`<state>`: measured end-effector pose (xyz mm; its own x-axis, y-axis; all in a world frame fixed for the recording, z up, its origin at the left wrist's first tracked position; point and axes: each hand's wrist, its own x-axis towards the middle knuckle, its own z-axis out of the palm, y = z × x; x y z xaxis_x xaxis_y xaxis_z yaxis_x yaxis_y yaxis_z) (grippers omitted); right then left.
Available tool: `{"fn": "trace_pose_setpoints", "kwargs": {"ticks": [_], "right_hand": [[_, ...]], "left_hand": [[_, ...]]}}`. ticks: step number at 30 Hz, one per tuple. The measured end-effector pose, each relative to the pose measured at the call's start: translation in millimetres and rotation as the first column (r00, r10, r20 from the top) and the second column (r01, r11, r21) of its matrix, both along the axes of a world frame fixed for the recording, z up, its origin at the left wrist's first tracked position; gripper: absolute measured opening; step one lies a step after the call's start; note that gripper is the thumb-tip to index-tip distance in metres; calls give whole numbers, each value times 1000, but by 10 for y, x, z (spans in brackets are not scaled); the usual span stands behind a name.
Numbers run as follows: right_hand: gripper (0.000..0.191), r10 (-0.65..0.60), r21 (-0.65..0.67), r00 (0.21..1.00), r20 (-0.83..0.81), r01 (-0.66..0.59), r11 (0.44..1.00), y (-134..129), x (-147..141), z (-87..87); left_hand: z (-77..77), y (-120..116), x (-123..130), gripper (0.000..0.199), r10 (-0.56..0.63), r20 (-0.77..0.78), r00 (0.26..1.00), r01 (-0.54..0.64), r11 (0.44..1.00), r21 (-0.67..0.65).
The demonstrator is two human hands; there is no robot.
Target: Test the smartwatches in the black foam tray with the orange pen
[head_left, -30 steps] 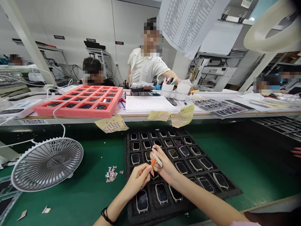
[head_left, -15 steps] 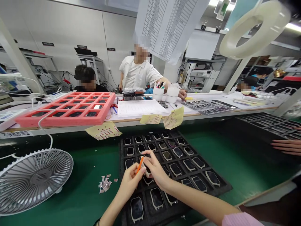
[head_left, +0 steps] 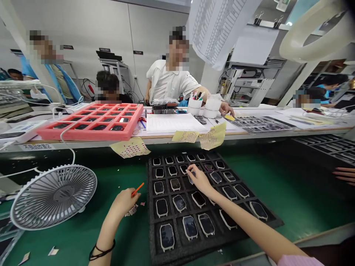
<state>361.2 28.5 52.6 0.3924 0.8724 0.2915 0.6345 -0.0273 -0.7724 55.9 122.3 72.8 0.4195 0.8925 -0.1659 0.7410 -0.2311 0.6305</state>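
My left hand (head_left: 126, 201) is closed on an orange stick (head_left: 138, 189), over the green mat beside a small pile of foil-like scraps (head_left: 132, 211). Toward the back of a black foam tray (head_left: 177, 218), my right hand (head_left: 200, 179) reaches over the compartments. Its fingers are bent round a watch-shaped piece (head_left: 191, 178), mostly hidden beneath them; whether it is lifted out cannot be told. Many pale-framed watch pieces with dark screens lie in the tray's compartments, such as one at the front left (head_left: 166, 237).
A white fan (head_left: 63, 193) stands at left. On the shelf ahead are a pink foam tray (head_left: 85, 136), paper sheets (head_left: 172, 122) and pen cups (head_left: 195, 107). A person in white (head_left: 169, 81) leans there; another person's hand (head_left: 345, 173) shows at far right.
My hands have moved apart: the left went left and down with the orange stick, the right moved to the tray's back. The view has shifted, and a person in blue now shows at left.
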Motion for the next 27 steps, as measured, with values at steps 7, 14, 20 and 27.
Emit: {"fn": "trace_pose_setpoints", "kwargs": {"ticks": [7,14,20,27], "right_hand": [[10,77,-18,985,156,-75,997,-24,-121,14],[25,184,-50,982,52,-182,982,82,-430,74],[28,266,-18,913,-308,-285,958,163,-567,75],[34,302,136,542,-784,-325,936,87,-820,222]], "left_hand": [[-78,3,9,30,127,-75,989,-122,990,70],[94,-151,209,40,16,242,970,-30,998,51],[54,-355,438,49,-77,580,811,199,969,-149],[48,-585,614,47,-67,692,718,403,851,-336]]}}
